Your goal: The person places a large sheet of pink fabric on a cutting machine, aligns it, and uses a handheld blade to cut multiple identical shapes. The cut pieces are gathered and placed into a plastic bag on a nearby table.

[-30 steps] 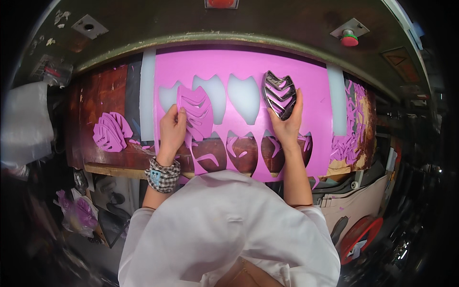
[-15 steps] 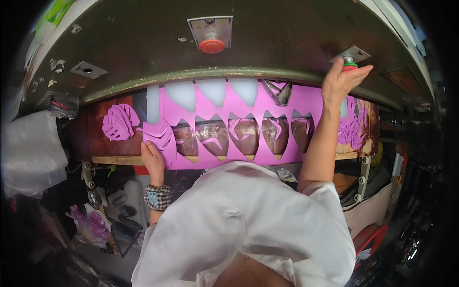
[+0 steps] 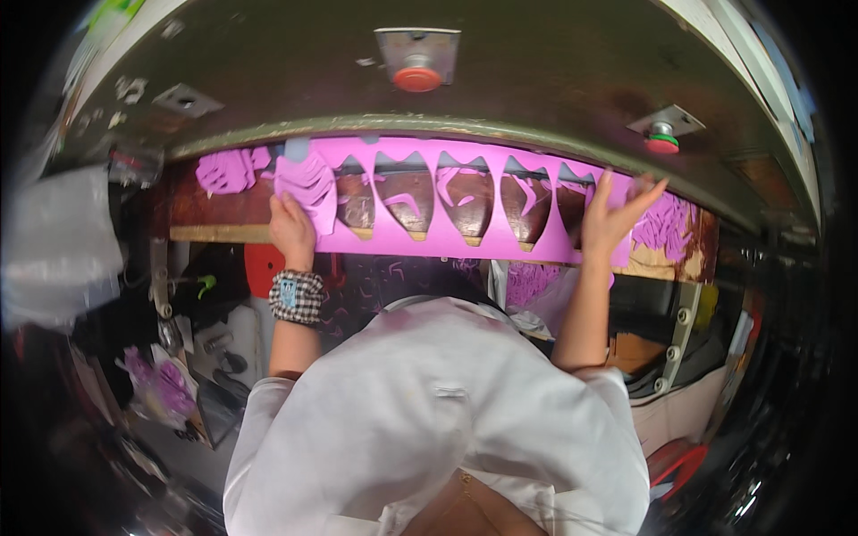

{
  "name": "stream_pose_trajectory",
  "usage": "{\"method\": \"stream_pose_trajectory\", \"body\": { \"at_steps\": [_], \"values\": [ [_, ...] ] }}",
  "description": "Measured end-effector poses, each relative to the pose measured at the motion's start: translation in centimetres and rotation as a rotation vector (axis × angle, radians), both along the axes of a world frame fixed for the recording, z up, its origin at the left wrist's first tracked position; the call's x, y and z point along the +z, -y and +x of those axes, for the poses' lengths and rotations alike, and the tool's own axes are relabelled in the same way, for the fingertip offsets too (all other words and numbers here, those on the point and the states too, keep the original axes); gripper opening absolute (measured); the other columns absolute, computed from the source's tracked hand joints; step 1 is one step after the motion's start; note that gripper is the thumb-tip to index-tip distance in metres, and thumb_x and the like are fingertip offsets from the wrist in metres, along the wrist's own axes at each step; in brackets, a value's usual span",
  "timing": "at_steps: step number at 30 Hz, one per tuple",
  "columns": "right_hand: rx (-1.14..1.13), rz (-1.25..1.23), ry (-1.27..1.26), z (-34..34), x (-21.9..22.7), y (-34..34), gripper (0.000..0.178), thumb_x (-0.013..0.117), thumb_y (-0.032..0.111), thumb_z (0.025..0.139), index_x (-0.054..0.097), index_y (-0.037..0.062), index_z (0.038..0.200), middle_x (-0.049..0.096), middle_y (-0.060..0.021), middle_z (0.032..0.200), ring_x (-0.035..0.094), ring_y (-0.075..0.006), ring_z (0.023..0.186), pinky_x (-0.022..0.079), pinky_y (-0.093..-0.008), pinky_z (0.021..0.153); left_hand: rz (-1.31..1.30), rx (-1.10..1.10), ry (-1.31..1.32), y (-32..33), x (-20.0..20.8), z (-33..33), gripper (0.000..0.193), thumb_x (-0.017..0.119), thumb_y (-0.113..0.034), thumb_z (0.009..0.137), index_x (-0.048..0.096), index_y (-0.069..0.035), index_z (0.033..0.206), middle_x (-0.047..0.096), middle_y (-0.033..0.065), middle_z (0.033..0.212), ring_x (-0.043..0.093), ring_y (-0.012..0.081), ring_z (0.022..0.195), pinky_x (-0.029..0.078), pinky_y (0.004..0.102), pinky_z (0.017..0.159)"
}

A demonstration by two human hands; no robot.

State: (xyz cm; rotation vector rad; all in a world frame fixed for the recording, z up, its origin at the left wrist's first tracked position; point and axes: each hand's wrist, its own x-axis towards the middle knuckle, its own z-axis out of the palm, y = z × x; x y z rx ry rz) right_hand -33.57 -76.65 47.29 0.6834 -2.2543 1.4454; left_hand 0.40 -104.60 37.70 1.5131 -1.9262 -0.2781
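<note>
- Green machine: beyond the fingers of both hands.
- Brown table: below the fingers.
- Purple sheet: spans between both hands' fingers, long axis left to right, its holes tapering toward the person.
- Right hand: fingers spread, grasping nothing, over the sheet's right part; contact unclear.
- Left hand: fingers grasping a slotted purple piece, single or stacked unclear; long axis running away from the person, far end leaning left.
</note>
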Motion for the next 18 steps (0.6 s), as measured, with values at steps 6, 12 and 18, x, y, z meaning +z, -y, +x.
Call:
{"method": "stream_pose_trajectory", "body": {
  "at_steps": [6,12,18],
  "values": [
    [0.040,0.386,0.239,6.4,-7.3,-3.5,0.037,0.065,0.025,0.087,0.063,-0.0061,0.107,0.066,-0.0222,0.101,0.064,-0.0342,0.095,0.049,-0.0401,0.084,0.034,-0.156,0.003,0.3,-0.1,0.6,0.025,0.048,-0.026,0.096,0.053,-0.002,0.089,0.058,0.0292,0.070,0.056,0.0492,0.068,0.041,0.0569,0.062],
    [0.110,0.413,0.154,5.2,-8.3,-5.6,0.036,0.065,0.023,0.088,0.062,-0.0052,0.111,0.065,-0.0217,0.107,0.062,-0.0320,0.100,0.047,-0.0375,0.088,0.112,-0.254,-0.033,0.3,0.4,1.0,0.025,0.046,-0.024,0.096,0.050,0.000,0.089,0.057,0.0294,0.069,0.054,0.0491,0.067,0.040,0.0573,0.063],
    [-0.089,0.314,0.353,4.8,-5.2,-2.5,0.027,0.063,0.017,0.089,0.064,-0.0029,0.106,0.066,-0.0159,0.101,0.062,-0.0269,0.094,0.047,-0.0365,0.087,0.215,-0.316,-0.161,0.2,2.3,0.9,0.020,0.045,-0.019,0.096,0.052,-0.001,0.093,0.058,0.0253,0.076,0.054,0.0457,0.072,0.041,0.0530,0.065]
  ]
}}
